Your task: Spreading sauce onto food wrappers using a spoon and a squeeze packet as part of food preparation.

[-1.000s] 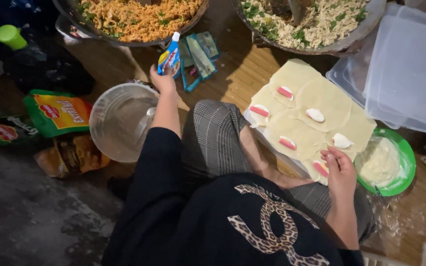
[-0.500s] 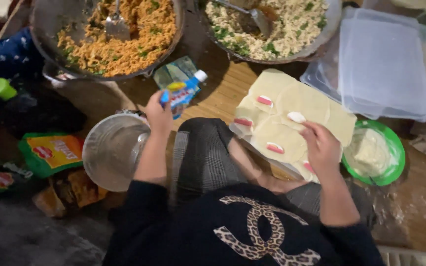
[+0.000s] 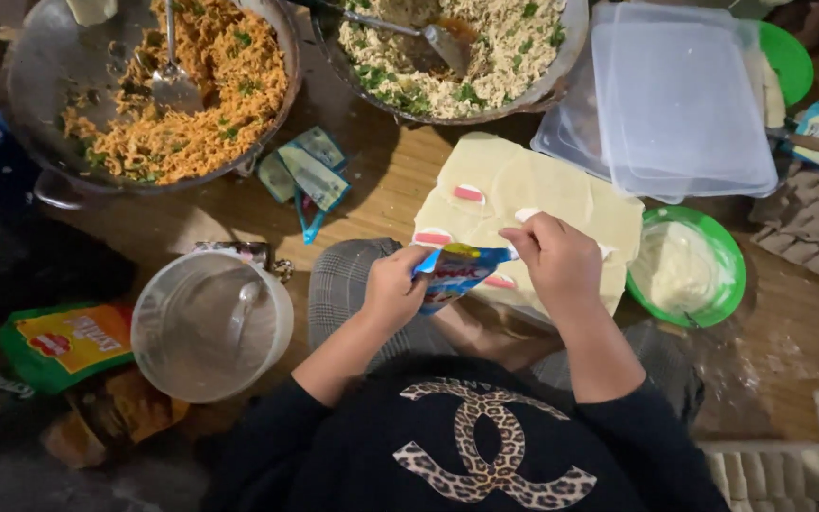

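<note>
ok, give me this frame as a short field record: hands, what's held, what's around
left hand: grips the blue sachet at its left end
right hand: pinches the sachet's right end, over the dough sheet
dough sheet: pale, flat, with small pink-and-white pieces on it
left of the hands: clear tub with a spoon inside
right: green bowl of white paste
top left: pan of orange noodles
top middle: pan of pale noodles
top right: clear lidded box
floor: wood, empty sachets on it
</note>
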